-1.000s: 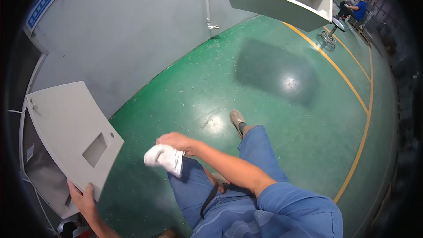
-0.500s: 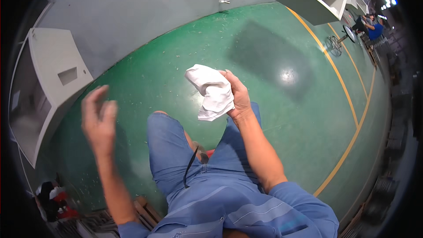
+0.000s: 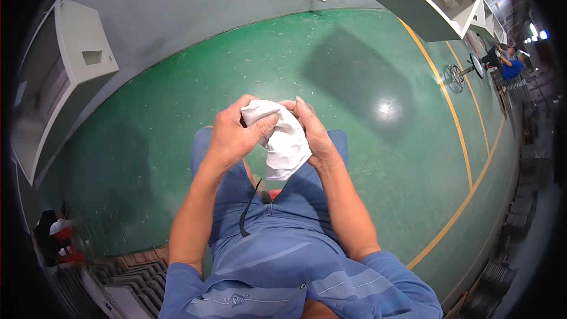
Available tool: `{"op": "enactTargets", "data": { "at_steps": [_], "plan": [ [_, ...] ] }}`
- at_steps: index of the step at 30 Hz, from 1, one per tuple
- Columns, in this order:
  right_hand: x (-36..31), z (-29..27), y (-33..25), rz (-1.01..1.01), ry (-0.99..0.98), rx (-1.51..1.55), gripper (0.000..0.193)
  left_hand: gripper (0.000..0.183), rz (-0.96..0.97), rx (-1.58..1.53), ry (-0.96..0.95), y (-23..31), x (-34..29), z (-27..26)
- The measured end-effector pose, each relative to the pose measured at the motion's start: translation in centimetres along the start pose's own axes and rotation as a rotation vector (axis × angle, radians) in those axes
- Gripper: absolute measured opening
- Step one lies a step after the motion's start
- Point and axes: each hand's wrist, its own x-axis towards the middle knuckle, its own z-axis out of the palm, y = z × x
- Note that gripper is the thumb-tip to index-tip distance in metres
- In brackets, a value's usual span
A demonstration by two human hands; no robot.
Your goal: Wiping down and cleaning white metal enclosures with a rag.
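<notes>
A crumpled white cloth (image 3: 286, 145) is held between both my hands, above my lap and in front of my knees. My left hand (image 3: 235, 133) pinches its upper left corner, thumb on the near face and fingers behind. On the other side my right hand (image 3: 314, 133) grips the cloth's right edge, with part of the fingers hidden behind the fabric. The lower end of the cloth hangs loose toward my lap.
A grey-white cabinet shell (image 3: 88, 53) hangs at the left, and a larger one (image 3: 407, 0) at the upper right. Stacked grey metal parts (image 3: 133, 286) lie at lower left beside a red item (image 3: 69, 245). A wheeled stool (image 3: 463, 74) and a person in blue (image 3: 509, 68) are far right.
My left hand has come in from the left and taken hold of the cloth's upper left corner. My right hand keeps its grip, and the cloth sits slightly lower.
</notes>
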Motion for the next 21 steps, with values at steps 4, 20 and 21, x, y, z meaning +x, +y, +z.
{"op": "enactTargets", "data": {
  "at_steps": [4, 20, 21],
  "plan": [
    [0.2, -0.1, 0.0, -0.080, 0.050, -0.422, 0.057, 0.026, -0.015, 0.301, 0.050, 1.7, -0.1, -1.2],
    [-0.9, 1.7, -0.8, 0.177, -0.108, -0.177, 0.040, 0.047, -0.174, -0.221, 0.106, -0.6, 1.3, -2.5],
    [-0.7, 1.6, -0.8, 0.156, -0.082, -0.198, 0.041, 0.047, -0.166, -0.227, 0.111, -0.7, 1.4, -2.4]
  ]
}}
